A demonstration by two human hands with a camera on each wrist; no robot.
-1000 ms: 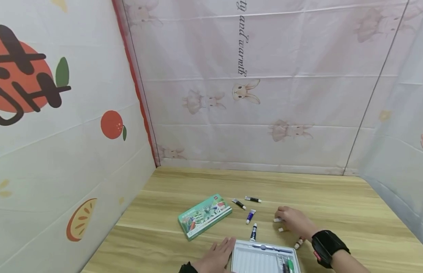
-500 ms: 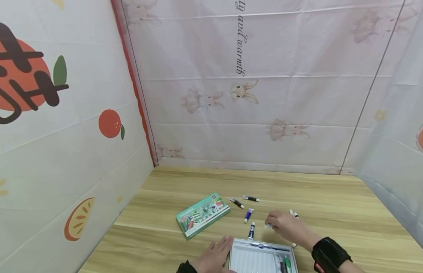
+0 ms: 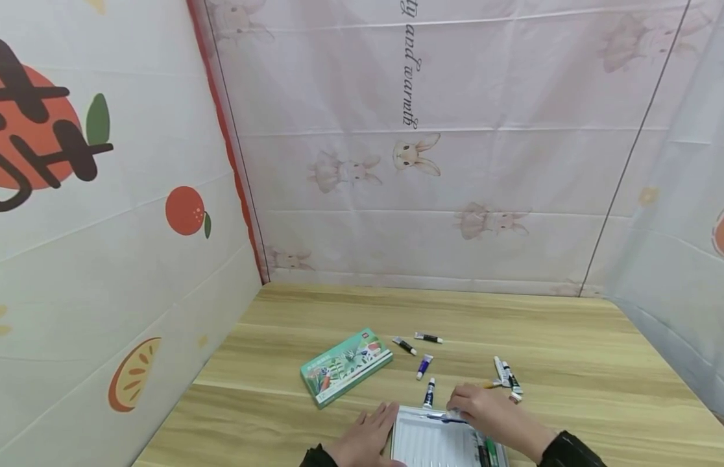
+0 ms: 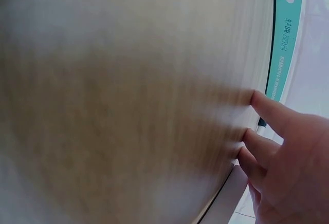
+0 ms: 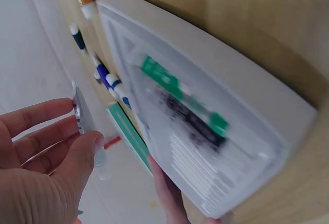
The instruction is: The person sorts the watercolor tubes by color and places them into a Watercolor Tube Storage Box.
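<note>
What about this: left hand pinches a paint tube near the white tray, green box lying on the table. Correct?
Wrong hand: the right hand pinches the paint tube, as the right wrist view shows. The rest stands: near the white tray, green box on the table.

tray [image 3: 429, 444]: cut off by head view's lower edge | green tube [image 5: 160, 75]: print blurred

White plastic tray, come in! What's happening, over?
Right hand: pinching whitish paint tube near white plastic tray. Left hand: at tray's left edge. Nothing visibly blocking.
</note>
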